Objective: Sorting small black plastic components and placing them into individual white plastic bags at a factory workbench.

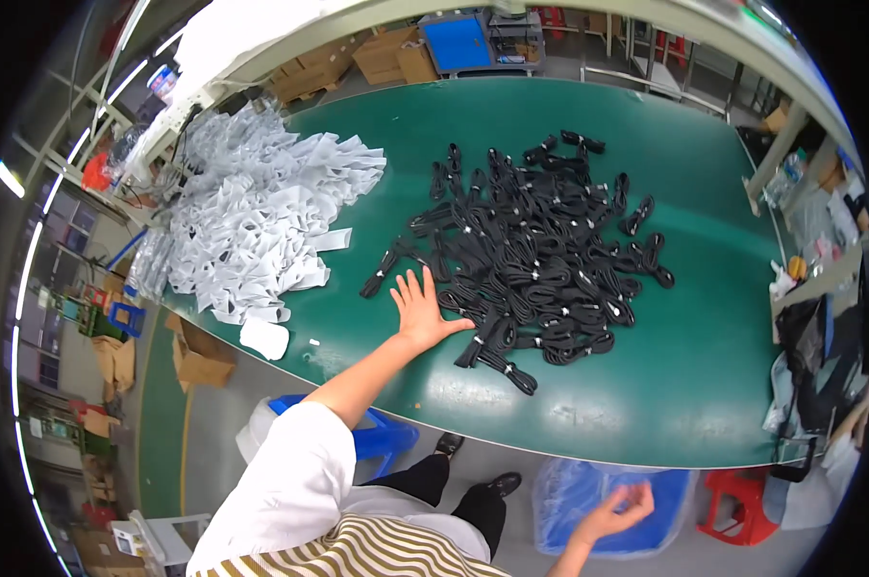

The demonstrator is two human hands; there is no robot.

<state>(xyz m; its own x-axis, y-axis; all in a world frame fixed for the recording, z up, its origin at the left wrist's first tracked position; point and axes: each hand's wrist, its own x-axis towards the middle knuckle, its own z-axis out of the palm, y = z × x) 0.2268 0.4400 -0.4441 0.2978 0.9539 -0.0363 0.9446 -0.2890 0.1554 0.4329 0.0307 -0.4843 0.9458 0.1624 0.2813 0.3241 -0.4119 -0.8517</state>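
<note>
My left hand [418,313] is open, fingers spread wide, at the near left edge of a heap of black bundled cables [540,260]. Its thumb points right, close to the nearest coils, and its fingers reach toward a single bundle [379,273] lying apart on the left. Each cable is folded into a loop and tied at the middle. Low on the right, beyond the table's front edge, my right hand [622,512] hangs above a blue bin [660,510] lined with clear plastic. Its fingers are loosely curled and slightly blurred, and nothing shows in them.
Both heaps lie on a green table [675,404]. Pale white-grey strips or sleeves [261,212] are piled on the left, with a white pad [264,338] at the edge. A blue stool [382,438] and a red stool [737,505] stand below. Metal posts [790,159] rise at right.
</note>
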